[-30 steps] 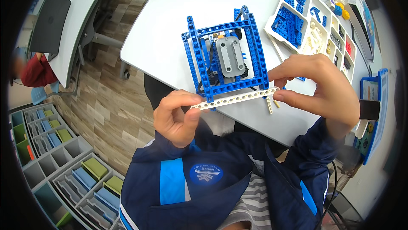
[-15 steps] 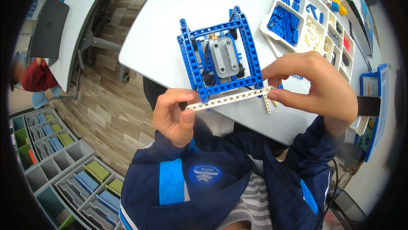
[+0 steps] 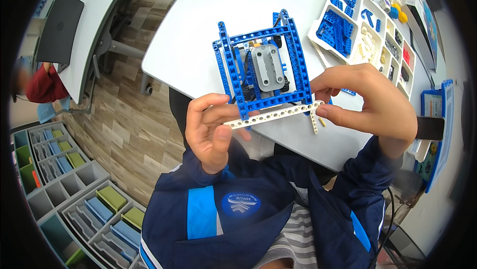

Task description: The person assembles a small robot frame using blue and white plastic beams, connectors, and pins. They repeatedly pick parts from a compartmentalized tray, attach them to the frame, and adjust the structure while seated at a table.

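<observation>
A blue building-brick frame (image 3: pixel 299 60) with a grey motor block (image 3: pixel 269 67) inside stands near the table's front edge. A long white beam with holes (image 3: pixel 272 115) lies along the frame's near side, slightly tilted, its right end higher. A short white beam (image 3: pixel 313 122) hangs down near that end. My left hand (image 3: pixel 208 127) holds the long beam's left end, thumb at the tip and fingers reaching behind and under it. My right hand (image 3: pixel 370 100) is closed around the right end at the frame's corner; its fingertips are partly hidden behind the frame.
A white sorting tray (image 3: pixel 314 34) with blue, white, black and red pieces lies to the right on the white table (image 3: pixel 194 35). A box (image 3: pixel 420 18) stands beyond it. A laptop (image 3: pixel 58 30) and a person in a red sleeve (image 3: pixel 47 87) are at the left, above grey storage bins (image 3: pixel 74 184).
The frame and the white beam have shifted slightly right. My left hand's fingers have spread and slid farther under the beam; my right hand has barely moved.
</observation>
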`<state>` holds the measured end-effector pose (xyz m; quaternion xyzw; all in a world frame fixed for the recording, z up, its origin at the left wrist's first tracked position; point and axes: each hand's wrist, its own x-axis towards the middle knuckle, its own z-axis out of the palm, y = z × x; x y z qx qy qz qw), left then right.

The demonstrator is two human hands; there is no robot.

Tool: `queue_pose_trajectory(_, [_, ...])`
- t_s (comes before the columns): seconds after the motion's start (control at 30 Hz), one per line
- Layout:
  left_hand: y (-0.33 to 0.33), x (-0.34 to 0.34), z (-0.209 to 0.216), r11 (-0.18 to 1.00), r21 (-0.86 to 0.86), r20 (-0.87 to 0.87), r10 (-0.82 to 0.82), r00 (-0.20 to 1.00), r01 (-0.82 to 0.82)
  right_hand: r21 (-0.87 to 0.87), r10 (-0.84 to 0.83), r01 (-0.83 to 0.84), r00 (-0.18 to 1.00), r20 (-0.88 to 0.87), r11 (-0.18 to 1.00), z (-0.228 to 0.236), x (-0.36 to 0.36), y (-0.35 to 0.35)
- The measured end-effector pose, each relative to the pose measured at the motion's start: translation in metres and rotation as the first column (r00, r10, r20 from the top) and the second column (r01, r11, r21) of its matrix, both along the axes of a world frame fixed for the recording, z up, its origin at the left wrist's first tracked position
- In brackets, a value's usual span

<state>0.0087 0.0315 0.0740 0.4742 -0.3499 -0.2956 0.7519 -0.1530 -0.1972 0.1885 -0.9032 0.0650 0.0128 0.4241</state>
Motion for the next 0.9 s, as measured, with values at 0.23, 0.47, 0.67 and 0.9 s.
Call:
queue_pose_trajectory(0.23, [0.0008, 0.0014, 0.0053, 0.996, 0.045, -0.048, -0.069, 0.996, 0.071, 0.033, -0.008, 0.007, 1.000, 0.016, 0.999, -0.0041, 0.0006, 0.0025])
queue_pose_trajectory(0.47, [-0.0015, 0.0005, 0.0029, 0.995, 0.022, -0.039, -0.092, 0.995, 0.093, 0.014, -0.023, 0.023, 1.000, 0.021, 1.000, -0.0038, -0.0004, 0.0031])
queue_pose_trajectory(0.67, [-0.0027, -0.0013, 0.0038, 0.997, 0.025, -0.021, -0.071, 0.997, 0.071, -0.004, -0.002, 0.002, 1.000, 0.026, 1.000, -0.0024, -0.0001, 0.0029])
queue_pose_trajectory(0.9, [-0.0027, -0.0001, 0.0037, 0.998, 0.052, 0.034, -0.029, 0.999, 0.027, -0.012, 0.013, -0.013, 0.999, -0.033, 1.000, 0.0032, -0.0006, 0.0034])
